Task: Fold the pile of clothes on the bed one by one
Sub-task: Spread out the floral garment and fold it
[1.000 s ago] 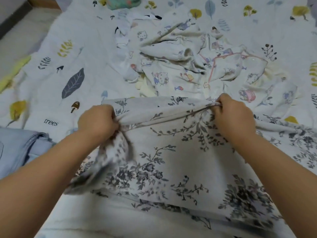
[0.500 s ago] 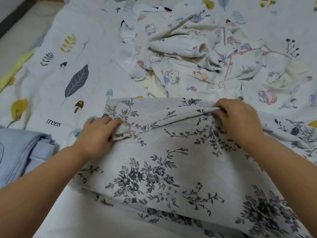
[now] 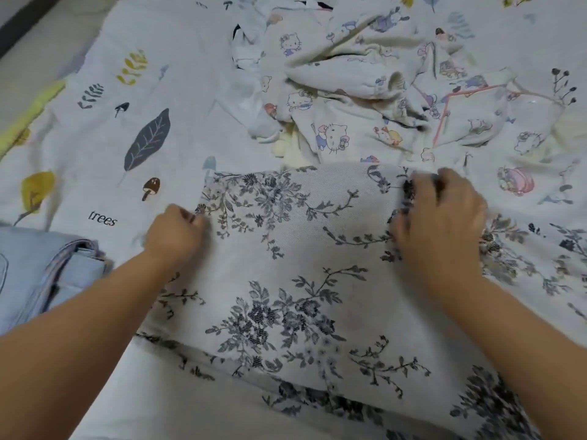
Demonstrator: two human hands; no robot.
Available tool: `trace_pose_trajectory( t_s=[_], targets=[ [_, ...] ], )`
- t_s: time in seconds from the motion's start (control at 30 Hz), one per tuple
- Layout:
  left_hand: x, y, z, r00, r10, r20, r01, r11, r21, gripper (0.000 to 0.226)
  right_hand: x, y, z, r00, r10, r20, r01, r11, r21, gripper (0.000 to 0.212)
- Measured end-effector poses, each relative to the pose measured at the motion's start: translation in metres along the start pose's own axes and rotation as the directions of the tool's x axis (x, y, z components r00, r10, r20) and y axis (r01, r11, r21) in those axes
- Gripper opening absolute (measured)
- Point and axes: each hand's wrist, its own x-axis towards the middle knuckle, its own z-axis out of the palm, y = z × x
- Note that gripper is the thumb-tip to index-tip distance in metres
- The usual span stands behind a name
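Pressing down the floral cloth (image 3: 286, 265), I have just laid its far edge flat on the bed (image 3: 79, 147). A second ago I held that edge bunched and lifted between both fists; now it lies smooth, with a straight fold line nearest the pile.

My left hand (image 3: 174, 236) sits at the cloth's left edge, fingers curled, pinching the edge between thumb and fingertips. My right hand (image 3: 438, 223) rests on top near the far right corner; it is blurred, the fingers look bent onto the fabric, and I cannot tell whether they grip or only press.

More of the same cloth trails loose to the right and toward me, so I judge this fold only partly done.

Just beyond lies the pile (image 3: 381, 90) of cartoon-print clothes, still crumpled and waiting. A folded blue garment (image 3: 41, 274) sits at my left.
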Motion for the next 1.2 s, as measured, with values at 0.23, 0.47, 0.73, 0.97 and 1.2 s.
trace_pose_trajectory(
  t_s=[0.23, 0.47, 0.73, 0.97, 1.2],
  targets=[
    [-0.057, -0.059, 0.003, 0.980, 0.071, -0.188, -0.033, 0.980, 0.199, 0.042, -0.134, -0.031, 0.009, 0.824, -0.425, 0.375, 0.438, 0.897, 0.053, 0.042],
    [-0.078, -0.076, -0.012, 0.964, 0.092, -0.249, -0.096, 0.995, -0.003, 0.024, -0.159, -0.039, 0.006, 0.804, -0.394, 0.446, 0.386, 0.916, 0.112, 0.042],
    [-0.081, -0.094, -0.002, 0.992, -0.114, -0.051, 0.117, 0.990, 0.075, 0.046, -0.184, -0.040, -0.004, 0.795, -0.344, 0.499, 0.376, 0.926, 0.040, 0.058],
    [-0.092, -0.088, -0.015, 1.000, 0.015, -0.023, -0.015, 1.000, -0.012, 0.035, -0.179, -0.054, -0.012, 0.709, -0.217, 0.671, 0.352, 0.934, -0.069, 0.057],
    [-0.129, -0.135, -0.049, 0.971, 0.057, -0.232, -0.055, 0.998, 0.013, 0.034, -0.195, -0.071, -0.055, 0.677, -0.372, 0.635, 0.404, 0.909, 0.102, 0.042]
  ],
)
